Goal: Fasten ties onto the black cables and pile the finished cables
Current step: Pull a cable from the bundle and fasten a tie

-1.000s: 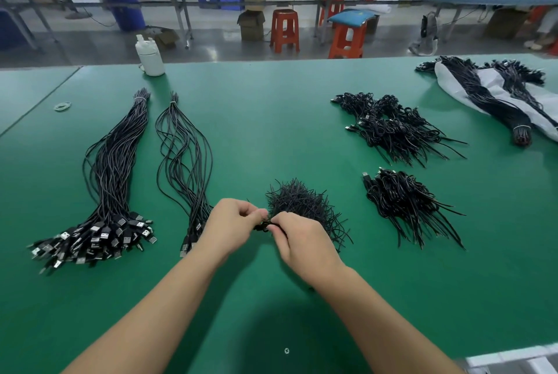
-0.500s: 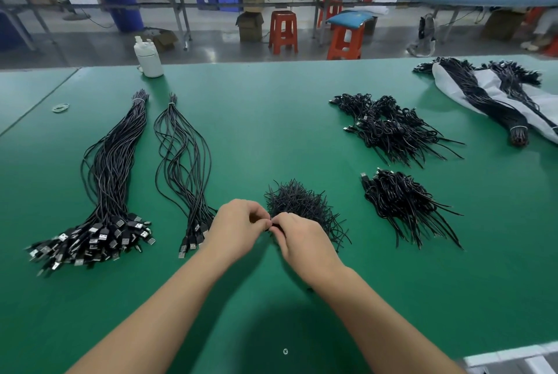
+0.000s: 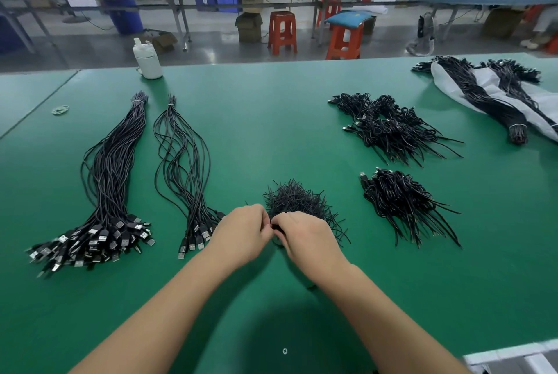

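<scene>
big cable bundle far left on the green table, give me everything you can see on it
The big cable bundle is many thin black cables lying flat on the green table, running away from the person. Its far end is cinched by a pale band near the white bottle. The near end fans into a heap of black USB plugs with silver metal tips. A thinner bundle lies beside it on the right. Neither hand touches it.

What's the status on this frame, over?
Left hand and right hand pinching a coiled cable together. Tie pile just behind. Nothing obstructing.
</scene>
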### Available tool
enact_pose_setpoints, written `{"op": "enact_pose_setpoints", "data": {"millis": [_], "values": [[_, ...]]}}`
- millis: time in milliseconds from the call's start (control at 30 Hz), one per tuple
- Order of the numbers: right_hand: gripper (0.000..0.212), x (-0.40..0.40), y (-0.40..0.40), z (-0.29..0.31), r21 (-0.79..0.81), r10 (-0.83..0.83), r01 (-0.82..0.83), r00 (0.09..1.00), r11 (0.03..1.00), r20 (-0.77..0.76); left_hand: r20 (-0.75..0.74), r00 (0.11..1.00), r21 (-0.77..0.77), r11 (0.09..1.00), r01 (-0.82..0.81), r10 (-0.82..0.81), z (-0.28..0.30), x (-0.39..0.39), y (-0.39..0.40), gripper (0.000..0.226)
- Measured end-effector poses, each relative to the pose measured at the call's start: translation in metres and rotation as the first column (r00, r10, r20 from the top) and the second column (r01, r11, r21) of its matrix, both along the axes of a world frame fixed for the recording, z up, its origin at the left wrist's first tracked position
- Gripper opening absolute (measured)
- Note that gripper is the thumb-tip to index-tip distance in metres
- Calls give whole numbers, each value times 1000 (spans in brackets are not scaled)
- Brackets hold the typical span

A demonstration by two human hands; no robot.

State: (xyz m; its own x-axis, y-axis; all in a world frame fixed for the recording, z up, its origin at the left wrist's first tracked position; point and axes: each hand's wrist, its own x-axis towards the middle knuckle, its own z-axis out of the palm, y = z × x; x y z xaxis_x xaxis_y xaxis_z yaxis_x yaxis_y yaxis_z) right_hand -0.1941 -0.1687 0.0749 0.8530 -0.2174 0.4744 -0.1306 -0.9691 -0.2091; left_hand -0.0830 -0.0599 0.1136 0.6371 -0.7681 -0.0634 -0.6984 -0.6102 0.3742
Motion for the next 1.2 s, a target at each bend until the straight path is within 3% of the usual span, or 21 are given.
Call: {"op": "enact_pose_setpoints", "data": {"millis": [133, 233, 333, 433, 500, 600, 733, 900, 967, 1033, 1100, 1133, 1200], "values": [[17, 2, 3, -1, -97, -37, 75, 936, 992, 350, -231, 972, -56, 997, -53, 39, 6, 9, -1, 26], [24, 1, 4, -2, -153, -16, 104, 871, 983, 491, -555, 831, -148, 979, -140, 35, 14, 20, 0, 30], [29, -2, -5, 2, -202, 49, 58, 872, 978, 486, -769, 639, -168, 960, -225, 15, 19, 30, 3, 24], [33, -2, -10, 7, -234, 80, 22, 906, 972, 416, -887, 462, -147, 959, -244, -18, 19, 33, 3, 25], [34, -2, -12, 8, -244, 98, -3, 919, 970, 381, -920, 390, -135, 966, -219, -41, 19, 32, 4, 23], [33, -2, -16, 8, -182, 109, -48, 932, 982, 344, -930, 352, -172, 971, -168, -103, 21, 31, 6, 23], [37, -3, -9, 11, 117, 42, -70, 974, 991, 223, -834, 514, -290, 952, -102, -199, 28, 29, 8, 23], [21, 6, -1, 26, 551, -55, -37, 987, 834, 150, -589, 779, -436, 897, -80, -216, 30, 20, 7, 13], [15, 9, 0, 29, 729, -92, -33, 987, 684, 131, -459, 860, -469, 883, -22, -222, 27, 19, 7, 11], [15, 12, 1, 31, 912, -99, -82, 986, 403, 133, -316, 926, -493, 870, 26, -207, 25, 17, 8, 12], [21, 13, 3, 33, 982, -112, -148, 980, 121, 162, -171, 967, -505, 860, 81, -191, 24, 15, 9, 14], [26, 13, 3, 33, 985, -118, -161, 979, 62, 167, -99, 977, -499, 859, 115, -189, 23, 14, 10, 14], [30, 11, 5, 33, 987, -105, -150, 982, 51, 155, 22, 981, -467, 865, 182, -195, 21, 14, 10, 13]]}}
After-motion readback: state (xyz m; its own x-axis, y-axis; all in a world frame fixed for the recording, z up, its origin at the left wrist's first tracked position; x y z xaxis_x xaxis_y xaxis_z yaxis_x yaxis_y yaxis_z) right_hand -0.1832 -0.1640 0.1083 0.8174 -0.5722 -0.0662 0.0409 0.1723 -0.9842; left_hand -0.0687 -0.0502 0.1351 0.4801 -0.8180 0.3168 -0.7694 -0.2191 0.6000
